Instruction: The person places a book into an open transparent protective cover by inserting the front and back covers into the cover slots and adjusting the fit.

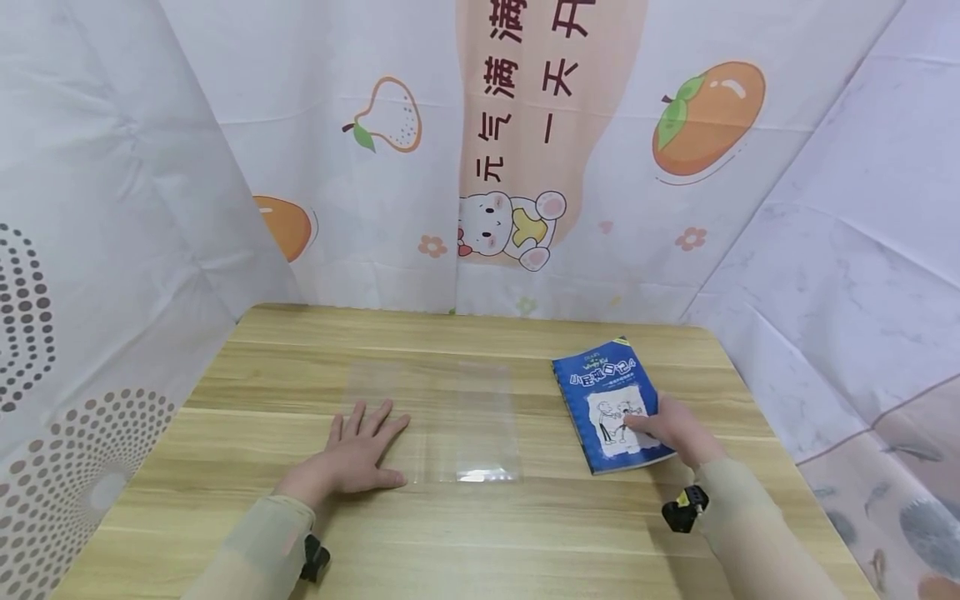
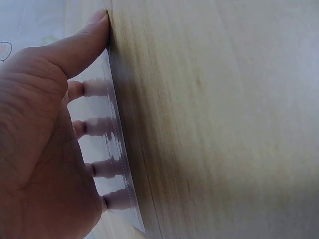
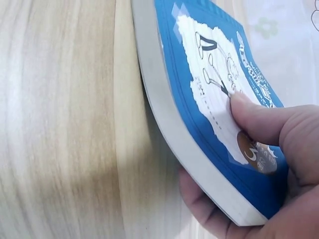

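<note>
While the person sits at the wooden table, both hands are down on it, each on a different thing.

Left hand: the left hand lies flat, palm down, fingers straight and spread; the left wrist view shows the fingers apart, with the thumb tip against the tabletop.

Clear sheet: the clear plastic sheet lies flat in the middle of the table; the left hand's fingers rest on its left part, and they show through the plastic in the left wrist view.

Right hand: the right hand pinches the near right corner of the book, thumb on the front cover and fingers curled under it, as the right wrist view shows.

Blue book: the blue book lies right of the clear sheet, well apart from it, cover up and turned a little askew; in the right wrist view its near edge is raised off the wood on the fingers, while the far edge rests on the table.

Book cover: blue with a white patch bearing a line drawing; the thumb presses at the edge of that patch.

Sleeves: both forearms wear pale sleeves, with a small black device at each wrist.

Surround: printed cloth with fruit, a cartoon bear and Chinese characters hangs behind the table, and more cloth hangs at both sides.
</note>
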{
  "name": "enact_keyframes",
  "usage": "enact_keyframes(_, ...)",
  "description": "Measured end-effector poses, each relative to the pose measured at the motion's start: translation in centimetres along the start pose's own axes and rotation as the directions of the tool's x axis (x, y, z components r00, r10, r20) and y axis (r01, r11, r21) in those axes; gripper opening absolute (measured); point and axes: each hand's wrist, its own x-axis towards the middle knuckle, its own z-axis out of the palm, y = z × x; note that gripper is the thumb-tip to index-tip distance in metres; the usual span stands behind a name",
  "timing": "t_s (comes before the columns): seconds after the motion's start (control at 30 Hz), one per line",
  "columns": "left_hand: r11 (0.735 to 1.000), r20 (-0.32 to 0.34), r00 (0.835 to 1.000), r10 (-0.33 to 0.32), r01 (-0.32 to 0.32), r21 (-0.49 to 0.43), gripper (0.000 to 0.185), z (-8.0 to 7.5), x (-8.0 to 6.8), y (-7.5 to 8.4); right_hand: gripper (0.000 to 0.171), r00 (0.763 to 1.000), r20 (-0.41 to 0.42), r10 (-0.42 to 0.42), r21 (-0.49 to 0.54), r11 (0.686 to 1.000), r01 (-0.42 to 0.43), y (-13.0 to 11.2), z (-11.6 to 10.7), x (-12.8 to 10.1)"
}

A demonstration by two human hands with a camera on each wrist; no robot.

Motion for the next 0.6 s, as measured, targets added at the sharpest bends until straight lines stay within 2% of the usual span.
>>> enact_keyframes(0.2,0.999,-0.009,1.0,-0.008,0.008,0.043,0.094,0.0,0.0,0.1,0.061,0.999,-0.029,-0.044,0.05,0.998,0.045,0.1,-0.3,-0.5)
enact_keyframes(0.43,0.996,0.03,0.999,-0.031,0.028,0.086,0.092,-1.0,-0.3,1.2,0.066,0.999,-0.037,-0.038,0.073,0.997,0.041,-0.3,-0.7,-0.9)
enact_keyframes(0.6,0.993,0.023,0.999,-0.035,0.032,0.111,0.091,-1.1,-0.3,1.2,0.064,0.998,-0.038,-0.044,0.086,0.995,0.047,-0.5,-1.0,-1.1)
